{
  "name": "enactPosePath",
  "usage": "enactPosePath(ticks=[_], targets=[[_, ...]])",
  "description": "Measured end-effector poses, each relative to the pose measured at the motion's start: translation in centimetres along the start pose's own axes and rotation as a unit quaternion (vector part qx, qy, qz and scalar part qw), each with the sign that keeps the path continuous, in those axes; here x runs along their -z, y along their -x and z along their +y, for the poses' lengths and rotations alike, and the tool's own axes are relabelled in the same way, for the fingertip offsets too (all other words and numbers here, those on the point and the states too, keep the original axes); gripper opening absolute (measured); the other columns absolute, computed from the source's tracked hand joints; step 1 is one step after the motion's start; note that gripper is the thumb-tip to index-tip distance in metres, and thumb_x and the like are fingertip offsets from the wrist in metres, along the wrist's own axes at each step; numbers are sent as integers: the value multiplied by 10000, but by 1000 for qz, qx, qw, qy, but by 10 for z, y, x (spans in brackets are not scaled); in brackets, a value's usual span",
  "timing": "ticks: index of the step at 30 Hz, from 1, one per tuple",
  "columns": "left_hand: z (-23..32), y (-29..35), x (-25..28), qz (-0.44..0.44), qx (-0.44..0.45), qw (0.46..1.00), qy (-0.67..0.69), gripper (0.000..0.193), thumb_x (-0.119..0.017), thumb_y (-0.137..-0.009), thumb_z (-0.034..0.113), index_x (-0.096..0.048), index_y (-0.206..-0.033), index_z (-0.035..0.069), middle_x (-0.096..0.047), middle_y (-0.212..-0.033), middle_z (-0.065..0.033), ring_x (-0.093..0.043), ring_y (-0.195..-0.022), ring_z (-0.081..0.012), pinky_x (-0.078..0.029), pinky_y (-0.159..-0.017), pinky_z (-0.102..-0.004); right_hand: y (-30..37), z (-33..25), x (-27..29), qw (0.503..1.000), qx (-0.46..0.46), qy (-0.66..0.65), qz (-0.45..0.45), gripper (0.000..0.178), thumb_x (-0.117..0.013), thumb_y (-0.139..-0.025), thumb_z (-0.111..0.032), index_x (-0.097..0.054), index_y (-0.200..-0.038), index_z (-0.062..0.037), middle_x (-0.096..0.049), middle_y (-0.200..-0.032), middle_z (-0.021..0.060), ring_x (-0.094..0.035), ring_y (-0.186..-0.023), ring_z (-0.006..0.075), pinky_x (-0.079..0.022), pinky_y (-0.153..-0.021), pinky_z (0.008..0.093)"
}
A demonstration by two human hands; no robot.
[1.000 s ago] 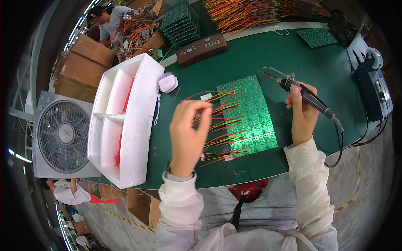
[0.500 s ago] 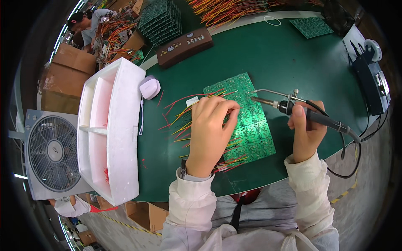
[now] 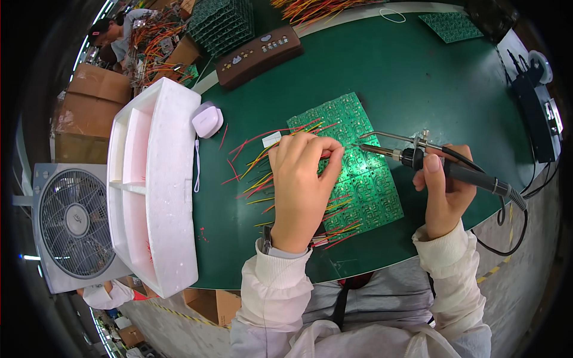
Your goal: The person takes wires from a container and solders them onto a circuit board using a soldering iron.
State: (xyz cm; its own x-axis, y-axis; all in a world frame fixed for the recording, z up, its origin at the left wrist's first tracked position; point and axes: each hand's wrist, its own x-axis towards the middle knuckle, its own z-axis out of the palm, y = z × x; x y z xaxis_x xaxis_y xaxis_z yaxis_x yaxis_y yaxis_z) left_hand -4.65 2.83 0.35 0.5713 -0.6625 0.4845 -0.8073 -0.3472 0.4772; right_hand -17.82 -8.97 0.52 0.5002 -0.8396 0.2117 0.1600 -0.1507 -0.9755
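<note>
My left hand (image 3: 301,188) is over the left part of a green circuit board panel (image 3: 377,194), thumb and forefinger pinched on a thin wire that is mostly hidden by the fingers. Loose red, yellow and black wires (image 3: 258,156) stick out on the left from under this hand. My right hand (image 3: 446,200) grips a soldering iron (image 3: 468,174) by its black handle. The iron's tip points left, close to the pinched fingertips and just over the board. A thin metal feed tube (image 3: 391,135) clamped to the iron ends near the tip.
A white foam tray (image 3: 170,197) with compartments stands on the left, beside a lilac case (image 3: 208,121). Behind are a brown pencil case (image 3: 259,58), stacked boards (image 3: 219,27) and wire bundles (image 3: 322,9). The iron's cable runs toward a dark-blue unit (image 3: 533,113) at right. Another person (image 3: 113,36) sits far left.
The soldering iron's tip has come closer to my left fingertips and the board. My left hand keeps its pinch. The whole view has shifted slightly.
</note>
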Motion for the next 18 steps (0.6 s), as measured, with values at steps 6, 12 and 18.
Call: enactPosePath(ticks=[6, 12, 18], targets=[[-2, 0, 0, -4, -6, 1000, 8, 81, -649, -696, 63, -574, -726, 63, -527, -705, -11, -472, -688, -169, -319, -674, -295, 0, 1, 0, 1000, 2, 5, -9, 203, -633, -773, -131, -514, -825, 25, -511, -604, 33, -468, -505, 63, -368, -498, 183], [-2, 0, -1, -3, -5, 1000, 9, 87, -653, -688, 54, -574, -724, 61, -524, -697, -12, -474, -689, -166, -321, -671, -293, -1, 1, 0, 1000, 10, 20, -19, 186, -631, -774, -127, -527, -804, 24, -511, -610, 29, -473, -526, 67, -370, -527, 189], [-2, 0, -1, 5, -13, 1000, 7, 98, -659, -674, 38, -573, -718, 56, -523, -689, -14, -477, -676, -166, -331, -661, -291, 0, 1, -1, 1000, 11, 20, -16, 179, -630, -773, -122, -531, -806, 24, -508, -615, 27, -473, -528, 66, -367, -526, 189]])
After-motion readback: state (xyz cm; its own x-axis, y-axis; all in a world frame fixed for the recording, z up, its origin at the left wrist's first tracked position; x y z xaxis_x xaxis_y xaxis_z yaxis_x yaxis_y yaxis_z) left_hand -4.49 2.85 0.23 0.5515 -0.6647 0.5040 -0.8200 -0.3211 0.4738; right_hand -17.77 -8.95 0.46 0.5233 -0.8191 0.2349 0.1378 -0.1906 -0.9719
